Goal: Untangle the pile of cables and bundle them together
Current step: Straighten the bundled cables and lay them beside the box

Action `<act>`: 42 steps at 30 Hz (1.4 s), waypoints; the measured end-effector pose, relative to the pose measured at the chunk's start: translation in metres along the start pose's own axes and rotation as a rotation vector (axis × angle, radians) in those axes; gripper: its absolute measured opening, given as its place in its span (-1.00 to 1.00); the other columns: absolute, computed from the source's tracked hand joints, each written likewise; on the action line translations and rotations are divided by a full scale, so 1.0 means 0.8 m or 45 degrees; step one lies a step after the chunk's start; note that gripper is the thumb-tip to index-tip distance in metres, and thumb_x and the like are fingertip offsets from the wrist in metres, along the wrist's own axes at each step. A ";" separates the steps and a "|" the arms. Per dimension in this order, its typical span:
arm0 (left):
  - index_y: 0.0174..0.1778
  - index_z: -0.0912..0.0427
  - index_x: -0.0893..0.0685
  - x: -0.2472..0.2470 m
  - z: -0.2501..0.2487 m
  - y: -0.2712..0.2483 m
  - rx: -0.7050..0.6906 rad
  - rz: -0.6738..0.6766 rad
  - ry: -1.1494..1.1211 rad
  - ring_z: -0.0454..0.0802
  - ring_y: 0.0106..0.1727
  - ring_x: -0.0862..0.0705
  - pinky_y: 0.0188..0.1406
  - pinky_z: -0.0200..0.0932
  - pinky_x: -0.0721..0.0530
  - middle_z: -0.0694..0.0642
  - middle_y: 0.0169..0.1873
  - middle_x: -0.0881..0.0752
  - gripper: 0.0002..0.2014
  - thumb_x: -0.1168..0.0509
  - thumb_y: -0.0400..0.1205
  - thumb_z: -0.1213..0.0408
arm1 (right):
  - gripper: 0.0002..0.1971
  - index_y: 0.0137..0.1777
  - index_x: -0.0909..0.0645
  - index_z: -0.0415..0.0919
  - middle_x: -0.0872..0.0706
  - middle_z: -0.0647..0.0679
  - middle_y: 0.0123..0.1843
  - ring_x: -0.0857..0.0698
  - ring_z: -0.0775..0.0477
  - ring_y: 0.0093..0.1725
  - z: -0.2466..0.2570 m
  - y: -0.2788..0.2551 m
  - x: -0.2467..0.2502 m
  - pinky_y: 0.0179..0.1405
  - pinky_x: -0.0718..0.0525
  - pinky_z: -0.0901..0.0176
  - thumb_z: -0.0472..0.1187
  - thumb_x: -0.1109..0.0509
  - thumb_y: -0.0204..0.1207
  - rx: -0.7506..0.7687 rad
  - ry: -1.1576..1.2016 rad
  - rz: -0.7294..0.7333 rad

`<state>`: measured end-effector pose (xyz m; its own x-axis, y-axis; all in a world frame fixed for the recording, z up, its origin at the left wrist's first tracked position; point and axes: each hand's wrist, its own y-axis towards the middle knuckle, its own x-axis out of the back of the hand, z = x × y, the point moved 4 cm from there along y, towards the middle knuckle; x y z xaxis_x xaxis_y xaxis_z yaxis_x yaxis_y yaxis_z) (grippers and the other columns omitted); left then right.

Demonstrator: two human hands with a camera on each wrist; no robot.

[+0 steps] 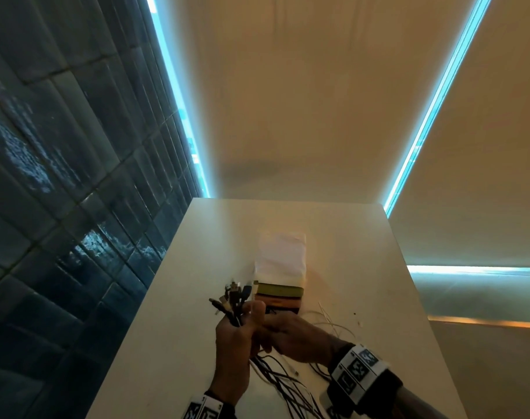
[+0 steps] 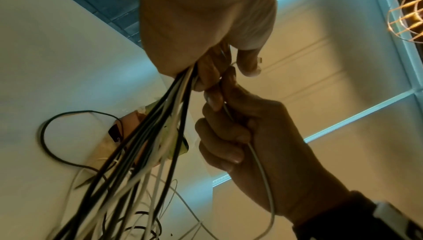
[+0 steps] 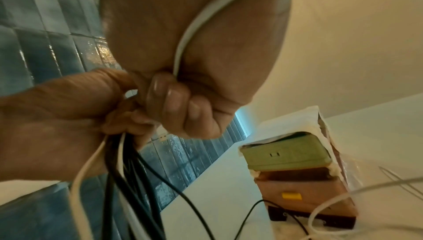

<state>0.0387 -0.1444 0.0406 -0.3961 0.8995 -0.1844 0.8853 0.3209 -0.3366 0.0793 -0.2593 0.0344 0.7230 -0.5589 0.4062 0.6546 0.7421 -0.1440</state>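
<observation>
head view: no legible writing anywhere.

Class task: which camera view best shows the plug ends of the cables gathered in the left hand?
The head view: the plug ends fan out above the left hand, unobstructed. The left wrist view shows only the cords hanging below that hand; the right wrist view likewise shows cords under it, no plugs.
</observation>
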 end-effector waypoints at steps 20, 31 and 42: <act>-0.48 0.17 -0.41 -0.012 -0.004 -0.012 0.035 0.105 -0.306 0.02 -0.58 -0.34 -0.51 -0.07 -0.37 0.12 -0.59 -0.33 -0.50 -0.11 0.70 -0.08 | -0.75 -0.06 -0.69 -0.28 -0.61 0.05 -0.33 -0.53 0.21 -0.44 0.017 -0.043 0.015 -0.45 -0.50 0.42 -0.12 -0.28 0.68 -0.014 0.048 -0.063; -0.47 0.09 -0.35 0.025 -0.009 -0.004 0.035 -0.054 -0.398 -0.16 -0.69 -0.09 -0.74 -0.36 -0.09 -0.02 -0.64 -0.18 -0.55 -0.12 0.75 0.03 | -0.85 -0.13 -0.79 -0.12 -0.77 0.09 -0.23 -0.70 0.11 -0.19 -0.080 -0.088 0.112 -0.12 -0.65 0.30 -0.11 -0.43 0.58 -0.183 -0.139 -0.247; -0.45 0.08 -0.35 0.039 -0.006 -0.002 0.009 -0.119 -0.451 -0.16 -0.68 -0.08 -0.71 -0.35 -0.05 -0.02 -0.64 -0.19 -0.57 -0.14 0.74 0.02 | -0.83 -0.21 -0.67 0.02 -0.75 0.10 -0.28 -0.69 0.18 -0.22 -0.130 -0.082 0.117 -0.07 -0.71 0.08 -0.23 -0.41 0.59 -0.243 -0.396 -0.492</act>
<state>0.0263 -0.1157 0.0399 -0.5359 0.7074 -0.4608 0.8402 0.3933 -0.3734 0.1270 -0.3986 -0.0118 0.3401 -0.6207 0.7064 0.9099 0.4069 -0.0806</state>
